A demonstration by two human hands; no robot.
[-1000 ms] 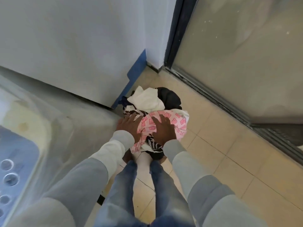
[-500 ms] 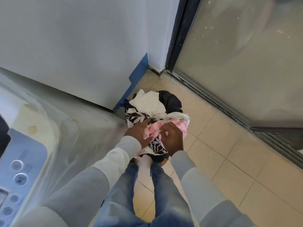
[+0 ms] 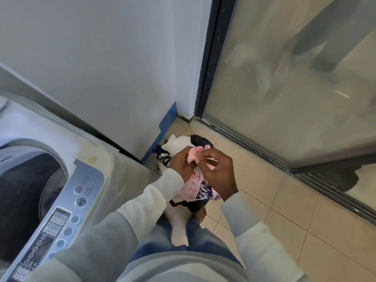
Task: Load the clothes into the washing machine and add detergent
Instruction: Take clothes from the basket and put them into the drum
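Saw a plain white wall (image 3: 101, 58) filling the upper left. Noted a blue strip (image 3: 167, 121) running down its corner edge to the floor. Found a dark door frame (image 3: 211, 58) upright just beside that corner, with a large glass pane (image 3: 284, 88) to its right, smeared and full of dim reflections. Traced a metal door track (image 3: 264, 154) along the pane's foot. Made out a dark shape (image 3: 335, 176) behind the glass, low on the right, possibly a mat. Met beige floor tiles (image 3: 284, 210) with thin grout lines below the track.
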